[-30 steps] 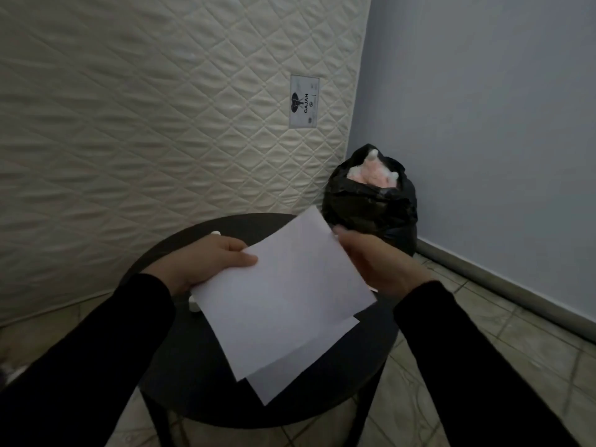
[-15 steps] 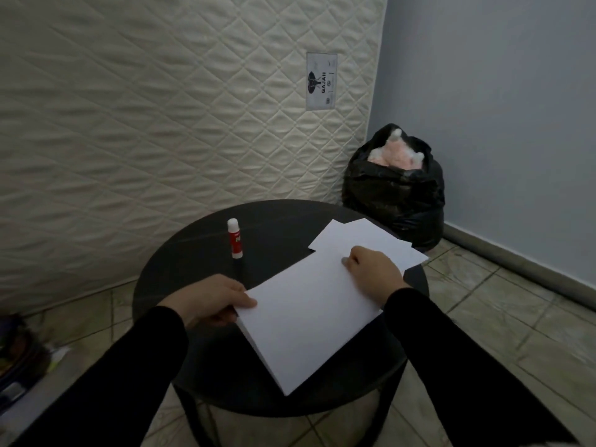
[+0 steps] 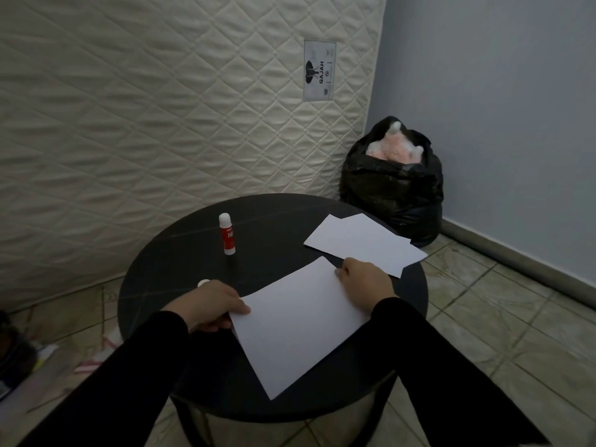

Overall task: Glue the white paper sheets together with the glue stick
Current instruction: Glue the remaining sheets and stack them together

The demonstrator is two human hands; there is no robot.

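- Left hand (image 3: 213,306) has its grip pinched on the left corner of the near white paper sheet (image 3: 300,327), thumb on top and the other fingers curled beneath the edge.
- Right hand (image 3: 366,285) lies on the far right corner of that same sheet, fingers bent and fingertips pressing down on the paper; whether any finger goes under the edge I cannot tell.
- That near sheet lies flat and skewed on the round black desk (image 3: 277,227), between the two hands, with its lowest corner reaching the near rim.
- Two more white paper sheets (image 3: 364,241) lie overlapped at the far right of the desk, just beyond the right hand, one corner jutting past the rim; that makes three sheets counted.
- One red glue stick with a white cap (image 3: 226,233) stands upright at the far left of the desk, well apart from both hands.
- One small white round object (image 3: 203,282) peeks out just behind the left hand; what it is I cannot tell.
- One black plastic bag (image 3: 393,188) with pink and white stuffing sits on the tiled floor (image 3: 503,317) in the corner.
- One cream quilted mattress (image 3: 161,108) stands against the wall behind the desk.
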